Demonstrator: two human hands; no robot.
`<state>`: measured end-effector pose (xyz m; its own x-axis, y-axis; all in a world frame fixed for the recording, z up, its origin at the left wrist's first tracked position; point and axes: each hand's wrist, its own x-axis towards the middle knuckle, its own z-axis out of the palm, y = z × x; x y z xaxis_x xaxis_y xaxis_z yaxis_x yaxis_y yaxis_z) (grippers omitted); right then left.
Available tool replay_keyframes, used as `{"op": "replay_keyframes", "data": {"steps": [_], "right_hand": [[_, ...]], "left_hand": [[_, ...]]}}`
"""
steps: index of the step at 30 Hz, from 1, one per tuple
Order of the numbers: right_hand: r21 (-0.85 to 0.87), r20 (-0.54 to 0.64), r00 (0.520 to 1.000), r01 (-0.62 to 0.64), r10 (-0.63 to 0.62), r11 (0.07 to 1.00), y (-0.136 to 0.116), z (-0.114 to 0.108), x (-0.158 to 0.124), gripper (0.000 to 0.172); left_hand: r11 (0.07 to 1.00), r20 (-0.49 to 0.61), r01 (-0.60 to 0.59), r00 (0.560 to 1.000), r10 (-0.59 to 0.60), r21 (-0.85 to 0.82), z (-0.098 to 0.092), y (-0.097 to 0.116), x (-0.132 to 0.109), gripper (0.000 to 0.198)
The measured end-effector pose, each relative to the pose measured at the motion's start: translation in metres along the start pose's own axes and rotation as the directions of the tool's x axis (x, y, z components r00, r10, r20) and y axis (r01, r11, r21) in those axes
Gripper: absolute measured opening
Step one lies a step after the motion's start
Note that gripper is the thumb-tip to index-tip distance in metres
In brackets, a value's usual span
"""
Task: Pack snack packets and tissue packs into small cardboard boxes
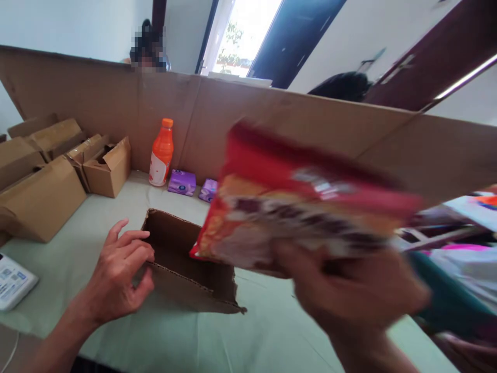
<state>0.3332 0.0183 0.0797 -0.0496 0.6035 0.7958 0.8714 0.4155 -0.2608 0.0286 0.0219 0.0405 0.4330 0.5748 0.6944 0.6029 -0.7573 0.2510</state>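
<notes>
Gripped in my right hand [349, 290] is a red snack packet [310, 207] with yellow and dark lettering, smeared by motion. It hangs above and to the right of an open-topped cardboard box [178, 285], hiding part of the box's far right side. My left hand [124, 269] is at the box's left end, fingers loosely curved and apart, with the fingertips at the rim. Whether they touch the cardboard I cannot tell. Inside the box, the visible part shows bare brown walls.
An orange bottle [161, 155] and two purple packs, one of them a flat pack [181, 182], stand at the back. Several cardboard boxes [46, 191] sit left, near a white device [15, 282]. A cardboard wall [171, 98] borders the green-covered table [229, 336]; a person is behind it.
</notes>
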Motion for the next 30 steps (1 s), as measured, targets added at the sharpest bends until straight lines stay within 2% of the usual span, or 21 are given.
{"op": "replay_keyframes", "data": {"steps": [2,3,5,6,8,11,13,15,18,20,25,27,28,29,30], "right_hand": [[0.045,-0.004,0.980,0.201,-0.201,0.979,-0.020,0.014,0.001,0.026],[0.093,0.046,0.954,0.290,-0.295,0.952,-0.026,0.020,0.001,0.026],[0.179,0.218,0.885,0.377,-0.411,0.909,-0.031,0.031,0.004,0.023],[0.187,0.325,0.844,0.385,-0.427,0.904,-0.031,0.035,0.005,0.023],[0.154,0.566,0.727,0.372,-0.390,0.916,-0.031,0.042,0.011,0.021],[0.069,0.841,0.485,0.346,-0.241,0.936,-0.039,0.058,0.021,0.014],[0.050,0.922,0.345,0.346,-0.176,0.937,-0.049,0.074,0.026,0.013],[0.063,0.952,0.261,0.342,-0.160,0.938,-0.057,0.093,0.028,0.017],[0.109,0.968,0.181,0.318,-0.173,0.942,-0.062,0.116,0.026,0.022],[0.143,0.973,0.134,0.296,-0.190,0.944,-0.061,0.123,0.023,0.021],[0.189,0.974,0.083,0.233,-0.213,0.954,-0.056,0.121,0.021,0.027],[0.193,0.977,0.047,0.209,-0.207,0.959,-0.056,0.116,0.025,0.026],[0.195,0.977,0.040,0.198,-0.207,0.960,-0.055,0.111,0.029,0.024],[0.201,0.974,0.065,0.185,-0.216,0.962,-0.053,0.103,0.034,0.024],[0.212,0.964,0.125,0.166,-0.234,0.963,-0.049,0.092,0.038,0.027]], "left_hand": [[1.000,0.003,0.007,1.000,-0.007,0.017,-0.001,0.003,-0.001,0.019],[1.000,0.004,0.011,1.000,-0.012,0.027,-0.001,0.003,-0.001,0.018],[0.999,0.005,0.023,1.000,-0.024,0.046,-0.001,0.005,-0.003,0.017],[0.998,0.004,0.030,1.000,-0.030,0.053,0.000,0.005,-0.003,0.016],[0.998,-0.006,0.038,0.999,-0.037,0.055,0.002,0.005,-0.005,0.017],[0.999,-0.024,0.039,0.999,-0.038,0.036,0.005,0.005,-0.006,0.018],[0.999,-0.023,0.032,0.999,-0.032,0.022,0.006,0.004,-0.007,0.019],[0.999,-0.018,0.031,0.999,-0.031,0.010,0.007,0.002,-0.007,0.020],[0.999,-0.023,0.044,0.999,-0.044,-0.013,0.007,0.000,-0.007,0.023],[0.998,-0.036,0.048,0.998,-0.049,-0.036,0.008,-0.001,-0.008,0.024],[0.992,-0.044,0.026,0.999,-0.032,-0.125,0.010,-0.004,-0.006,0.024],[0.990,-0.049,0.038,0.998,-0.044,-0.135,0.010,-0.003,-0.006,0.023],[0.991,-0.052,0.057,0.997,-0.064,-0.123,0.010,-0.003,-0.007,0.022],[0.991,-0.061,0.081,0.994,-0.088,-0.105,0.010,-0.003,-0.008,0.022],[0.990,-0.076,0.107,0.990,-0.114,-0.093,0.009,-0.003,-0.010,0.023]]}}
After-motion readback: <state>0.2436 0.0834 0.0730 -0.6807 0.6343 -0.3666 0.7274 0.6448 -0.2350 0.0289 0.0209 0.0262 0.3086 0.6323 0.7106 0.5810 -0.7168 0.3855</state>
